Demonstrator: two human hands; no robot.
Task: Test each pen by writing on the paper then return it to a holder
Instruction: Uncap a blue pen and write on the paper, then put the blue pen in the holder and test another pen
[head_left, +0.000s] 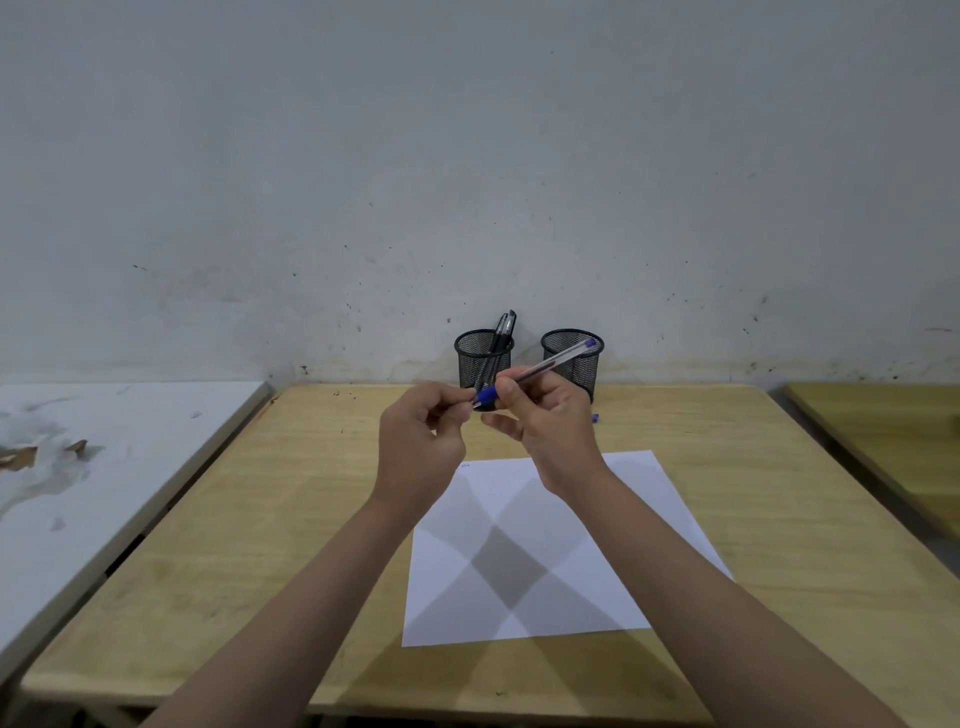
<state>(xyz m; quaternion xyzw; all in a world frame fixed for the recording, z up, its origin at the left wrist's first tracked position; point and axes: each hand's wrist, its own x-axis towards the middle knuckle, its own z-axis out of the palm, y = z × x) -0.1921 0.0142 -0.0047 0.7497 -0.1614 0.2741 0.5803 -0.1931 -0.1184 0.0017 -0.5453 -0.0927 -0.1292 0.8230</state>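
The wooden table (208, 545) lies in front of me, with the white paper (524, 551) flat on it, just right of centre and below my raised hands. At the back edge, against the wall, stand two black mesh holders: the left holder (483, 358) has a couple of dark pens (503, 328) leaning in it, and the right holder (573, 364) looks empty, though I can't see to its bottom.

My right hand (550, 421) pinches the barrel of the blue pen (540, 367), held in the air above the paper's far edge. Its long axis runs from low left, by my fingers, up and right across the front of the right holder. My left hand (421, 436) is closed on the blue cap (485, 397) at the pen's lower end; whether the cap is seated or partly off I can't tell through the blur.

The pen has a clear barrel with a blue plug at its far end. A small blue bit (595, 417) lies on the table near the right holder. I judge the cap comes off leftward, along the barrel.
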